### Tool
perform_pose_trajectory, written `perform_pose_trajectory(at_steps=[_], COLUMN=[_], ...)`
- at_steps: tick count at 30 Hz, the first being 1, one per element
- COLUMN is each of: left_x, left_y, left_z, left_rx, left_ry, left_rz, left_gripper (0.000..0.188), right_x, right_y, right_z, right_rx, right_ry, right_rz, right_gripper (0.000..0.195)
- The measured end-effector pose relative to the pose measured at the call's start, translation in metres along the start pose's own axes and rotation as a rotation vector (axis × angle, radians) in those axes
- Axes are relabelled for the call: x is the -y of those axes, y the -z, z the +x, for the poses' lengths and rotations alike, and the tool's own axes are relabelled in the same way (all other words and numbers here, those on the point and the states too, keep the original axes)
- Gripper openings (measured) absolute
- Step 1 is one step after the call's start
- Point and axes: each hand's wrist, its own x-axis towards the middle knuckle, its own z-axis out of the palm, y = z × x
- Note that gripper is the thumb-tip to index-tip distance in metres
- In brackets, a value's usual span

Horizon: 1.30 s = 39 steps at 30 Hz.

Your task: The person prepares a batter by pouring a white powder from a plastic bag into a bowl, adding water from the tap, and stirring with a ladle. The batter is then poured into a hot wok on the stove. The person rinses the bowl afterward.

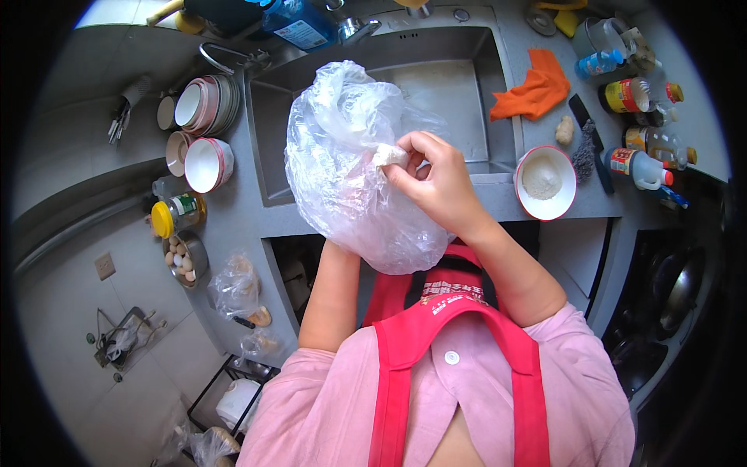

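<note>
A large crumpled clear plastic bag (338, 169) hangs in front of me over the near side of the steel sink (490, 70). My right hand (435, 172) pinches a small off-white lump (390, 156) between thumb and fingers, against the bag's face. What the lump is made of cannot be told. The left forearm passes under the bag, and my left hand (360, 190) shows only as a faint pinkish patch through the plastic. Its fingers and whatever they hold are hidden.
Right of the sink stand a bowl of white powder (543, 178), an orange cloth (534, 87), ginger (564, 129), a dark knife-like strip (590, 143) and several bottles (636, 166). On the left are stacked bowls (204, 108), a yellow-lidded jar (181, 213) and a basin of eggs (184, 260).
</note>
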Motion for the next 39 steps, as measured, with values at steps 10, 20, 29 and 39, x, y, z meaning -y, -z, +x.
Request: perform_pose_trajectory(at_steps=[10, 20, 29, 39], left_x=[-0.037, -0.033, -0.050, -0.039], left_y=[-0.004, 0.006, 0.003, 0.007], left_z=[0.012, 0.023, 0.024, 0.037], left_rx=[-0.066, -0.077, -0.056, 0.018], left_ry=[0.008, 0.236, 0.268, -0.036], left_rz=[-0.126, -0.394, -0.598, -0.388], left_gripper=[0.037, 0.031, 0.041, 0.051], right_x=[-0.004, -0.008, -0.006, 0.038], right_y=[-0.005, 0.001, -0.002, -0.008], right_z=[0.026, 0.038, 0.038, 0.027], right_rx=[0.132, 0.130, 0.136, -0.181], right_ry=[-0.221, -0.389, -0.319, 0.490], right_rz=[0.162, 0.543, 0.507, -0.475], right_gripper=[0.020, 0.029, 0.029, 0.019])
